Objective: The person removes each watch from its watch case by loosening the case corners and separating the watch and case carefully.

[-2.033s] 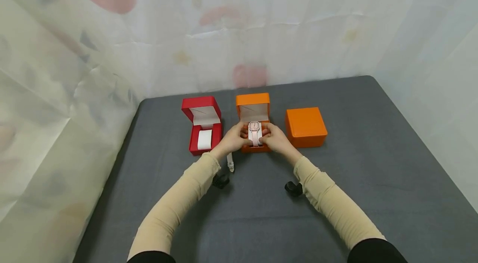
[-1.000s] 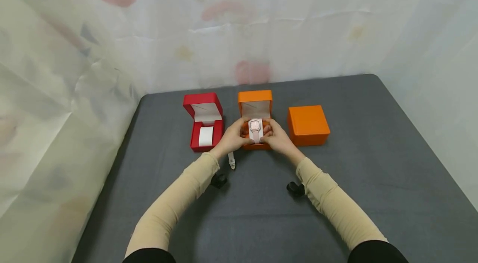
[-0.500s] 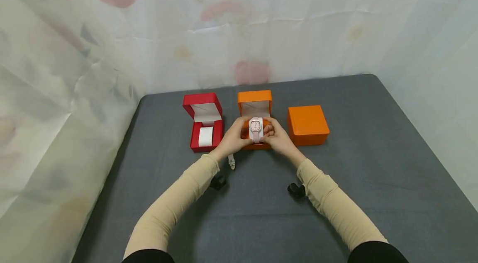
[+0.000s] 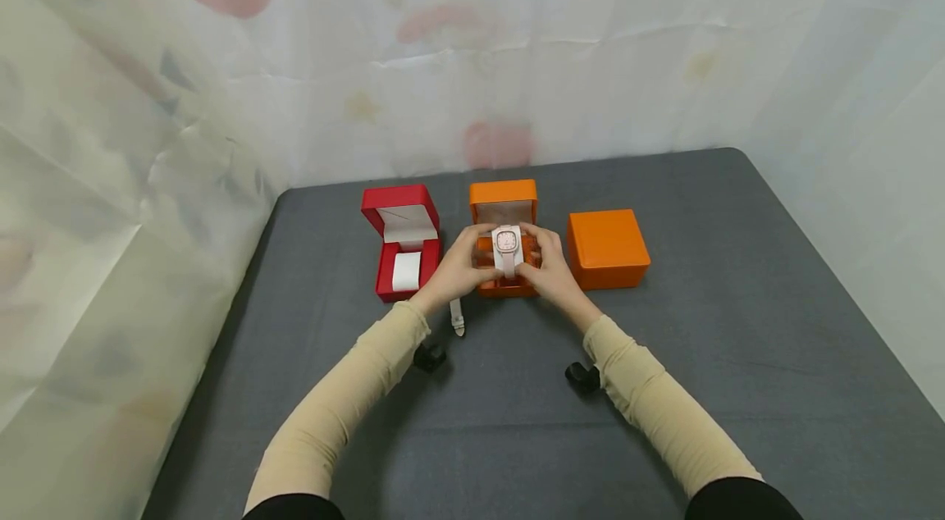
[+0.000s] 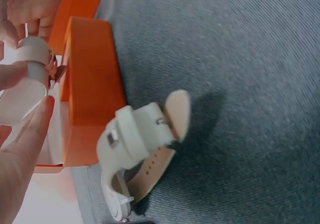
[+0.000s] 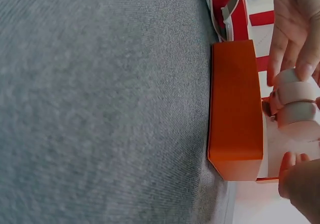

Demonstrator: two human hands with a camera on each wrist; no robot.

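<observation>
Both hands hold a pink watch (image 4: 506,247) wrapped round a pale cushion, just over the open orange box (image 4: 503,193). My left hand (image 4: 472,253) pinches its left side and my right hand (image 4: 537,253) its right side. In the left wrist view the cushioned watch (image 5: 31,67) sits between fingertips (image 5: 30,126) beside the orange box (image 5: 90,99). The right wrist view shows the watch (image 6: 297,104) above the orange box (image 6: 237,114), with fingers (image 6: 295,24) on it.
An open red box (image 4: 402,245) with a white cushion (image 4: 406,270) stands to the left. To the right is a closed orange box (image 4: 607,248). A white watch (image 4: 458,319) (image 5: 140,154) lies on the grey table (image 4: 738,323) by my left wrist. A draped sheet walls the back and sides.
Both hands have carried the pink watch slightly up and away from me, over the open orange box. Nothing else has moved.
</observation>
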